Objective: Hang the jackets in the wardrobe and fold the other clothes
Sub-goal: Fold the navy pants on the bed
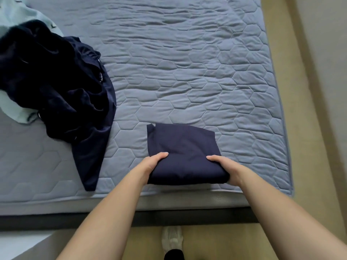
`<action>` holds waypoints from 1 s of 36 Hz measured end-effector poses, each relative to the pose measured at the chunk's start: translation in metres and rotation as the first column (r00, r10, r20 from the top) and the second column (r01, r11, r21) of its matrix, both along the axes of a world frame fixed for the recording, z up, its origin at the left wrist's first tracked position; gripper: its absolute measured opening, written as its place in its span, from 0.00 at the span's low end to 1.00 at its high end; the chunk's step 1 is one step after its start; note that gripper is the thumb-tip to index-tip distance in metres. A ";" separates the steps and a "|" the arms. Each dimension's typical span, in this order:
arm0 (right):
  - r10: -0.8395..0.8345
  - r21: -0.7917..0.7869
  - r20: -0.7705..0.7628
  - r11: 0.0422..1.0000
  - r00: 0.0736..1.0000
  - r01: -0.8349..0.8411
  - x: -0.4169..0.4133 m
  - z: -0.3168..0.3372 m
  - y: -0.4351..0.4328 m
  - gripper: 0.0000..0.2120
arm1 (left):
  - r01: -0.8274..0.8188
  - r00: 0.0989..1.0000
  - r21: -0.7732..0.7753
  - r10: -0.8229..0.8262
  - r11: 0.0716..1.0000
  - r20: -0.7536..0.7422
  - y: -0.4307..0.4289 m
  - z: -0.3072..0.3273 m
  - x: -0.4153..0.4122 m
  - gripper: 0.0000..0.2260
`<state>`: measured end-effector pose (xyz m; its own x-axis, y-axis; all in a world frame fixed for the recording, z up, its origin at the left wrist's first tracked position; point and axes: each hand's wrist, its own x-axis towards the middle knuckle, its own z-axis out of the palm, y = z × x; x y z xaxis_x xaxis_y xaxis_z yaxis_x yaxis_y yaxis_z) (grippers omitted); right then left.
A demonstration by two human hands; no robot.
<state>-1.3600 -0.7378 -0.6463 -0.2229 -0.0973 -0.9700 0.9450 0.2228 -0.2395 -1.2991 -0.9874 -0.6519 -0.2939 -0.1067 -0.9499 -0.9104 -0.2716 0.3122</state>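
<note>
A person is holding a folded navy-blue cloth garment (184,147), a compact, roughly square bundle lying on the quilted blue-grey mattress (187,81) close to its near edge. The left hand (152,165) is gripping the bundle's left side and the right hand (226,168) its right side. Each thumb is lying on top of the fabric, while the other fingers are tucked beneath the near fold, so their exact position cannot be seen.

The step in hand appears to be finishing the fold and setting the bundle down neatly. To do it well, both hands should be pinching through all the layers at once, so that the inner folds are not slipping. The far-left corner is sticking out slightly and would need smoothing flat. Pressing along the near crease should help the bundle stay closed.

To the left, apart from the bundle, a crumpled heap of dark navy clothes (56,81) is lying unfolded, partly over a pale mint fabric (13,107). Whether any of it is a jacket cannot be told.
</note>
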 end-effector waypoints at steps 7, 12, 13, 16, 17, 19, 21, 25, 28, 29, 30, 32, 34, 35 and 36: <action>-0.047 -0.154 0.060 0.986 0.997 0.056 0.017 0.110 0.013 0.15 | -0.027 0.999 0.102 0.025 0.994 0.021 0.003 0.115 0.020 0.15; -0.029 -0.259 0.046 0.965 0.999 0.040 0.045 0.188 0.029 0.24 | -0.103 0.987 0.034 0.106 0.994 -0.120 0.016 0.197 0.061 0.18; -0.013 -0.277 0.042 0.960 0.999 0.024 0.050 0.203 0.031 0.25 | -0.115 0.983 0.002 0.114 0.993 -0.143 0.019 0.214 0.069 0.19; 0.046 -0.325 0.014 0.945 0.999 -0.039 0.063 0.245 0.035 0.23 | -0.190 0.965 -0.073 0.172 0.979 -0.197 0.033 0.263 0.100 0.19; 0.068 -0.338 0.000 0.939 0.998 -0.064 0.067 0.257 0.037 0.23 | -0.231 0.954 -0.091 0.207 0.969 -0.217 0.039 0.278 0.112 0.19; 0.112 -0.373 -0.025 0.921 0.993 -0.114 0.076 0.279 0.041 0.22 | -0.310 0.929 -0.121 0.274 0.943 -0.249 0.051 0.307 0.137 0.17; 0.170 -0.405 -0.048 0.897 0.984 -0.175 0.086 0.302 0.044 0.23 | -0.393 0.896 -0.141 0.344 0.909 -0.282 0.067 0.335 0.165 0.16; 0.289 -0.472 -0.048 0.837 0.956 -0.277 0.110 0.338 0.051 0.24 | -0.586 0.772 -0.140 0.499 0.798 -0.393 0.106 0.387 0.226 0.11; 0.422 -0.514 -0.030 0.771 0.906 -0.376 0.133 0.359 0.048 0.21 | -0.684 0.685 -0.130 0.570 0.718 -0.453 0.133 0.422 0.278 0.08; 0.469 -0.528 -0.035 0.741 0.883 -0.415 0.142 0.366 0.043 0.20 | -0.711 0.657 -0.130 0.587 0.691 -0.474 0.141 0.433 0.296 0.08; 0.511 -0.544 -0.052 0.706 0.858 -0.453 0.152 0.374 0.037 0.19 | -0.736 0.629 -0.128 0.600 0.665 -0.494 0.148 0.444 0.313 0.08; 0.581 -0.569 -0.113 0.627 0.806 -0.532 0.176 0.390 0.017 0.19 | -0.783 0.572 -0.127 0.626 0.609 -0.529 0.161 0.465 0.350 0.08; 0.654 -0.575 -0.177 0.538 0.735 -0.617 0.207 0.408 -0.005 0.18 | -0.846 0.497 -0.148 0.655 0.513 -0.569 0.176 0.483 0.390 0.09; 0.689 -0.578 -0.203 0.489 0.696 -0.653 0.224 0.417 -0.014 0.18 | -0.875 0.455 -0.161 0.665 0.456 -0.592 0.183 0.492 0.410 0.09; 0.723 -0.582 -0.229 0.435 0.652 -0.687 0.242 0.425 -0.023 0.19 | -0.901 0.414 -0.168 0.673 0.401 -0.613 0.192 0.500 0.431 0.09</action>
<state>-1.1177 -0.7607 -0.2211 0.2326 -0.7239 -0.6495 0.5398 0.6516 -0.5329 -0.8681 -0.7956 -0.1519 -0.1515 -0.8309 -0.5355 -0.0911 -0.5277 0.8445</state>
